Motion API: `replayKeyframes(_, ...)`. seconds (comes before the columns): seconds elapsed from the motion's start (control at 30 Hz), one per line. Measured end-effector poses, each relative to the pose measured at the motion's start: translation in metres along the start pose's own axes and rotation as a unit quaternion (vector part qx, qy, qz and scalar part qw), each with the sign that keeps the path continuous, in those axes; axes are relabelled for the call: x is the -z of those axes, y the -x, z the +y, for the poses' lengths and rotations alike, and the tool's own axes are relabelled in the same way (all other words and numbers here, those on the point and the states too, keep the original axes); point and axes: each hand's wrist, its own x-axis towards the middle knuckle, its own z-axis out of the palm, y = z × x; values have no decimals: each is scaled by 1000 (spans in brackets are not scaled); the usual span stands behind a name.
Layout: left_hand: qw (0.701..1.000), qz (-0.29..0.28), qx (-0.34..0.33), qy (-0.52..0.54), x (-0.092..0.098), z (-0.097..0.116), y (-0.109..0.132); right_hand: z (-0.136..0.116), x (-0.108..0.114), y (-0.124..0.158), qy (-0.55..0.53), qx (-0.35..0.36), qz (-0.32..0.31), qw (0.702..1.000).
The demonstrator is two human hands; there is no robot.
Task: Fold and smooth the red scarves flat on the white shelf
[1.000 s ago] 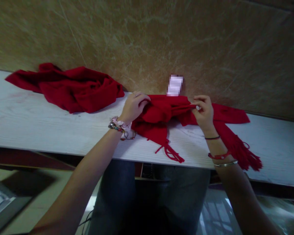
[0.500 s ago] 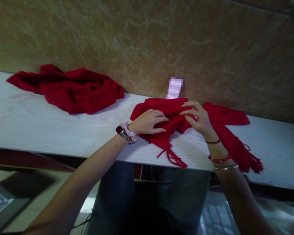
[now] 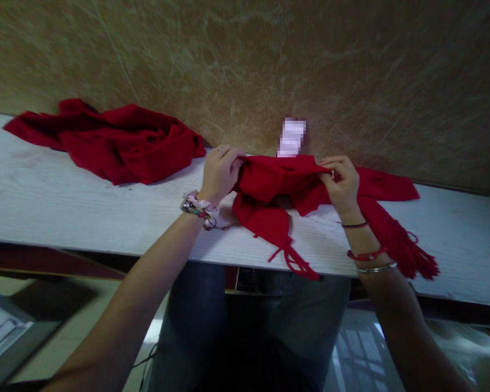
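Here, the left hand and right hand pinch a red scarf between closed fingers above the surface.

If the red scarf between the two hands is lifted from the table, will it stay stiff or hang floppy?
Probably floppy: the red scarf sags and creases between the left hand and right hand. Likely light, since both grips only pinch it. Its fringe lies at the table edge, so it may trail.

Dim, soft indoor light; wall and frame edges blurred, the lower area in deep shadow
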Motion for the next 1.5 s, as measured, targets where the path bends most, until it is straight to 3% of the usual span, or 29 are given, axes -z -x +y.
replayKeyframes(0.07,999,18,28,-11,-1,-7,-1,9,0,0,15,-21,12,1000)
replayKeyframes(0.2,1000,12,-1,-11,0,6,2,9,-3,3,68,10,-62,996)
replayKeyframes(0.27,996,-33,-80,11,2,21,4,1,-1,4,67,36,-93,993)
replayKeyframes(0.37,961,-149,-226,52,2,36,6,-13,4,4,20,70,-115,991)
replayKeyframes(0.43,943,-200,-259,55,-1,36,7,-18,5,4,-7,93,-141,986)
replayKeyframes(0.53,941,-231,-242,48,-6,24,7,-18,1,5,-4,122,-213,969)
replayKeyframes(0.63,948,-228,-219,45,-9,14,6,-15,-5,6,4,142,-264,954)
replayKeyframes(0.87,964,-167,-206,12,-10,15,6,-16,-10,9,-2,170,-289,942)
replayKeyframes(0.97,978,-124,-167,-5,-8,13,6,-15,-12,9,13,156,-264,952)
replayKeyframes(1.2,999,-20,-27,-25,-4,6,2,-9,-8,4,42,89,-106,989)
replayKeyframes(1.33,999,-49,-10,-21,-5,5,1,-8,-7,4,59,82,-105,989)
replayKeyframes(1.5,993,-115,7,-25,-10,9,4,-12,-9,7,39,118,-221,967)
